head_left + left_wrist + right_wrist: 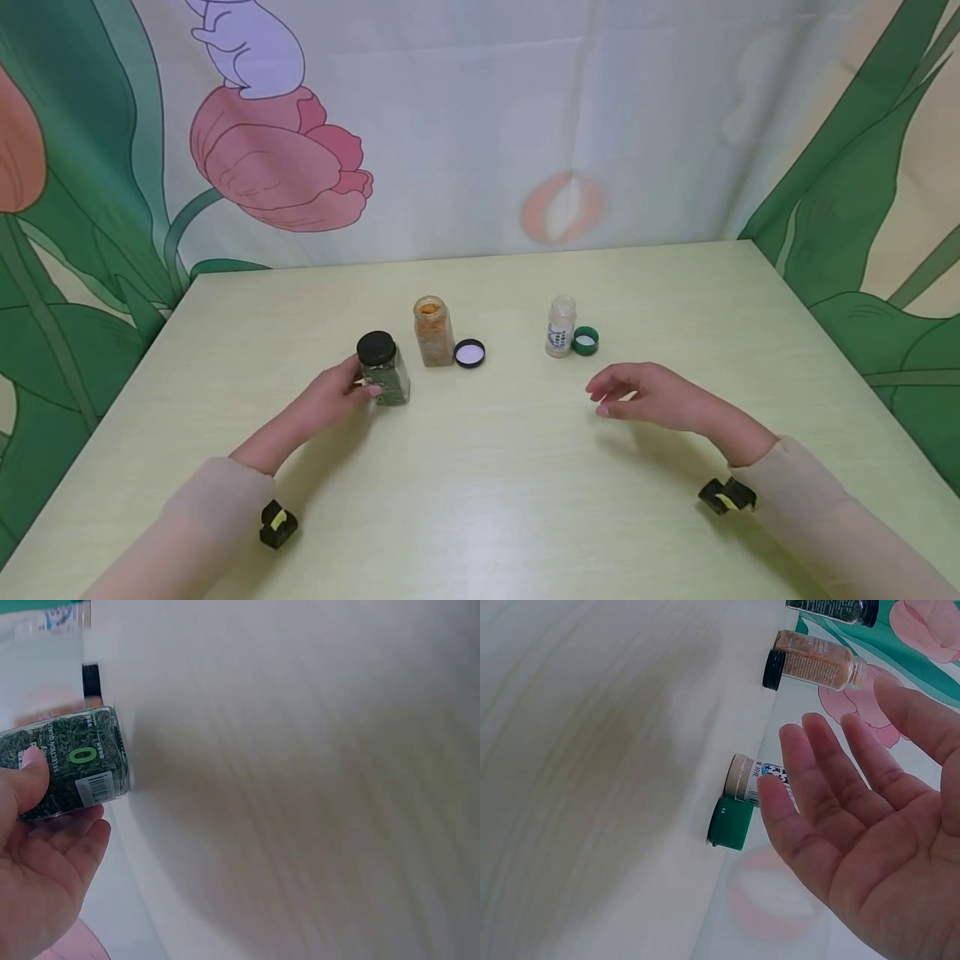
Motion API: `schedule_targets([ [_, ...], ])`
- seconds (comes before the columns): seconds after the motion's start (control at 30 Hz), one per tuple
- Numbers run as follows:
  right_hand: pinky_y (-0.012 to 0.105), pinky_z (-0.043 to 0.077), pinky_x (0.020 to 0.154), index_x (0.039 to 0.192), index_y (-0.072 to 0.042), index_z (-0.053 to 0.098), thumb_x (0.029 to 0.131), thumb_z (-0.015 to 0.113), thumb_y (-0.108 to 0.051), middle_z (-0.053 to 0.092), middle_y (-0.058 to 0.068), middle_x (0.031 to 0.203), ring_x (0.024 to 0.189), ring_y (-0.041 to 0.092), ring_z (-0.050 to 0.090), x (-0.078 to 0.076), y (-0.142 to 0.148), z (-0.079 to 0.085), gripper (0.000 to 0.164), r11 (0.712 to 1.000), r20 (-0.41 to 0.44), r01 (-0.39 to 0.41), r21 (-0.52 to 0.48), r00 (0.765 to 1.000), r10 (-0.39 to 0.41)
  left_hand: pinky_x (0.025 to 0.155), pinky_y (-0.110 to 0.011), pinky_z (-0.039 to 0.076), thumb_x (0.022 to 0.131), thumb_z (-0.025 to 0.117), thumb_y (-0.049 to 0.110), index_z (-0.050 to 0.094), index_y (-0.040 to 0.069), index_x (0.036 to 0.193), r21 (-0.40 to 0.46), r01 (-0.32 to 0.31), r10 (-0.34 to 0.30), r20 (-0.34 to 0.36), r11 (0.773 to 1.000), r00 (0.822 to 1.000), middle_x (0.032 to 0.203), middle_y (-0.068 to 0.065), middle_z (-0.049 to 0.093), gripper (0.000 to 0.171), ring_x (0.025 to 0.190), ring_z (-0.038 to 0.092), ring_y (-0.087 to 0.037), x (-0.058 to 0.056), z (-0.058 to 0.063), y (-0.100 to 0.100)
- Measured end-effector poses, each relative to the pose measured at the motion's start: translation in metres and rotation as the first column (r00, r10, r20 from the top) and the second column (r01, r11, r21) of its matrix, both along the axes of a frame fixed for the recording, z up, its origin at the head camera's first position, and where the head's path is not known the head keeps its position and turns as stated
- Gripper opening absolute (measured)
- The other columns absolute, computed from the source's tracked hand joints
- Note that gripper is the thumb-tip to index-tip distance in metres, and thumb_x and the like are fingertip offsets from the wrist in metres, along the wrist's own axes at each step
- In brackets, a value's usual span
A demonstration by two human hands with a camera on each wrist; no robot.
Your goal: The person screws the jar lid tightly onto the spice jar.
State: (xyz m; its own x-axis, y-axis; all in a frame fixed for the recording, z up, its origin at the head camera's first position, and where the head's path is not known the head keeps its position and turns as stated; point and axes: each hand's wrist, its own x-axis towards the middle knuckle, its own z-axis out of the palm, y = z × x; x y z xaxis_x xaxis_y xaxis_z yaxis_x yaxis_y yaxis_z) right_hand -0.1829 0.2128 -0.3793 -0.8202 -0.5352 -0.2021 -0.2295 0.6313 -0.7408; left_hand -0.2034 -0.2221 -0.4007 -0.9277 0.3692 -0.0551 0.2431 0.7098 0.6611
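Note:
A clear square jar of dried green herbs point(392, 380) with a black cap point(376, 347) is in my left hand point(334, 395), thumb across its front and fingers behind. In the left wrist view the jar's label and barcode face the camera, with its base close to the tabletop. My right hand point(651, 397) hovers over the table with relaxed, slightly bent fingers and nothing in it. Nearest to it are an uncapped small clear bottle with a blue-and-white label point(559, 330) and its green cap point(585, 340).
Right of the herb jar stands an uncapped jar of orange-brown spice point(433, 335). Its black cap point(470, 354) lies beside it, white inside up. The pale wooden table point(480, 500) ends at a printed curtain point(465, 125) behind.

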Motion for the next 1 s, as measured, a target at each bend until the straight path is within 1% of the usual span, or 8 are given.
schedule_targets([
  [0.13, 0.049, 0.058, 0.101, 0.124, 0.003, 0.064, 0.098, 0.069, -0.016, 0.071, 0.019, 0.121, 0.111, 0.028, 0.067, 0.000, -0.001, 0.002, 0.033, 1.000, -0.001, -0.007, -0.002, 1.000, 0.007, 0.107, -0.063, 0.049, 0.104, 0.056, 0.009, 0.041, -0.012, 0.141, -0.035, -0.015, 0.014, -0.026, 0.999, 1.000, 0.139, -0.041, 0.054, 0.045, 0.132, 0.054, -0.055, -0.004, -0.001, -0.015],
  [0.33, 0.050, 0.058, 0.101, 0.125, 0.004, 0.063, 0.098, 0.069, -0.015, 0.070, 0.020, 0.120, 0.111, 0.028, 0.067, 0.000, -0.001, 0.003, 0.033, 1.000, -0.004, -0.021, -0.004, 1.000, 0.021, 0.110, -0.066, 0.044, 0.104, 0.056, 0.008, 0.037, -0.013, 0.145, -0.070, -0.010, 0.007, -0.048, 0.997, 0.999, 0.141, -0.043, 0.051, 0.050, 0.135, 0.049, -0.058, -0.013, -0.002, -0.036],
  [0.47, 0.050, 0.058, 0.100, 0.125, 0.003, 0.063, 0.098, 0.069, -0.015, 0.071, 0.020, 0.120, 0.111, 0.028, 0.067, 0.000, -0.002, 0.002, 0.033, 1.000, 0.000, -0.021, -0.005, 1.000, 0.021, 0.111, -0.067, 0.043, 0.104, 0.055, 0.008, 0.036, -0.013, 0.146, -0.085, -0.011, 0.008, -0.039, 0.996, 0.999, 0.143, -0.043, 0.048, 0.050, 0.135, 0.047, -0.059, -0.019, -0.002, -0.048],
  [0.6, 0.049, 0.058, 0.100, 0.125, 0.003, 0.064, 0.098, 0.069, -0.016, 0.071, 0.019, 0.120, 0.110, 0.027, 0.067, -0.001, -0.002, -0.001, 0.033, 1.000, 0.004, -0.016, -0.004, 1.000, 0.016, 0.111, -0.068, 0.042, 0.105, 0.055, 0.010, 0.036, -0.015, 0.146, -0.119, -0.023, 0.019, -0.034, 0.993, 0.999, 0.143, -0.043, 0.047, 0.051, 0.134, 0.047, -0.060, -0.024, -0.001, -0.060],
  [0.8, 0.049, 0.058, 0.100, 0.125, 0.003, 0.064, 0.098, 0.069, -0.016, 0.071, 0.019, 0.119, 0.111, 0.028, 0.068, -0.001, -0.002, -0.002, 0.033, 1.000, 0.001, -0.020, -0.007, 1.000, 0.020, 0.110, -0.068, 0.042, 0.105, 0.055, 0.010, 0.036, -0.016, 0.144, -0.154, -0.046, 0.040, -0.044, 0.987, 0.998, 0.139, -0.044, 0.051, 0.051, 0.132, 0.049, -0.060, -0.028, 0.001, -0.080],
  [1.0, 0.050, 0.058, 0.100, 0.125, 0.003, 0.064, 0.098, 0.068, -0.015, 0.071, 0.020, 0.119, 0.111, 0.029, 0.068, -0.002, -0.002, -0.003, 0.032, 0.999, -0.008, -0.031, -0.016, 0.999, 0.031, 0.109, -0.069, 0.043, 0.106, 0.054, 0.011, 0.036, -0.020, 0.143, -0.195, -0.049, 0.046, -0.020, 0.980, 0.999, 0.139, -0.047, 0.048, 0.051, 0.131, 0.047, -0.062, -0.033, 0.007, -0.097],
])
